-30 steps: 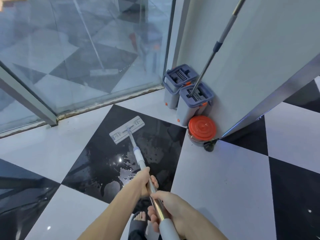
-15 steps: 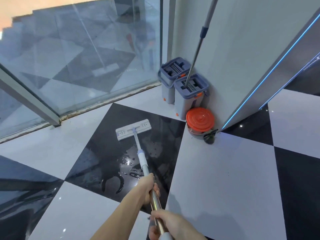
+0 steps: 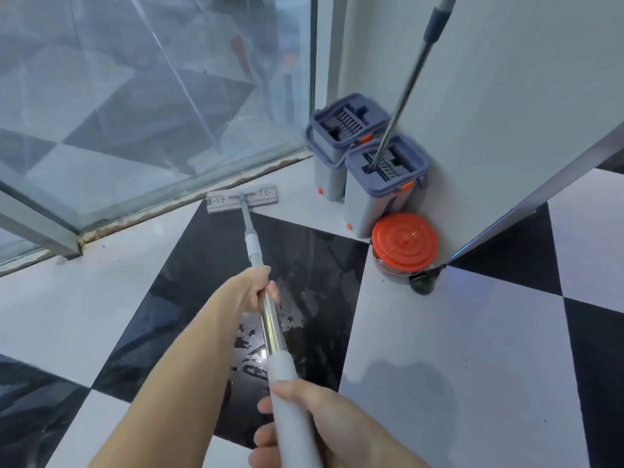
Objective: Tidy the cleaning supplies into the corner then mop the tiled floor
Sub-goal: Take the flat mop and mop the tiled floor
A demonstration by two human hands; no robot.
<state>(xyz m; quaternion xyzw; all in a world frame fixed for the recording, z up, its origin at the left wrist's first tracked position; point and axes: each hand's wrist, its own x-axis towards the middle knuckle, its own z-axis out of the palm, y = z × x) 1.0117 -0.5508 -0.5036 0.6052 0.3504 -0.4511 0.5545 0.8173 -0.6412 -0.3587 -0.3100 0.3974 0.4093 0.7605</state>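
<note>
I hold a flat mop with both hands. Its pole (image 3: 270,319) runs from the bottom centre up to the grey mop head (image 3: 242,198), which lies flat on the floor by the glass wall's base. My left hand (image 3: 251,288) grips the metal part of the pole. Lower down, my right hand (image 3: 324,423) grips the white handle. Water streaks shine on the black tile (image 3: 304,298). Two grey-blue mop buckets (image 3: 378,194) stand in the corner, and a second mop pole (image 3: 408,82) stands in the nearer one.
A glass wall (image 3: 135,96) with a metal frame bounds the floor on the left. A white wall panel (image 3: 506,96) stands on the right. A clear container with an orange lid (image 3: 404,243) and a small dark object (image 3: 422,282) sit by the panel's corner.
The mop head has slid forward across the black tile to the base of the glass wall. My left arm has stretched out along the pole.
</note>
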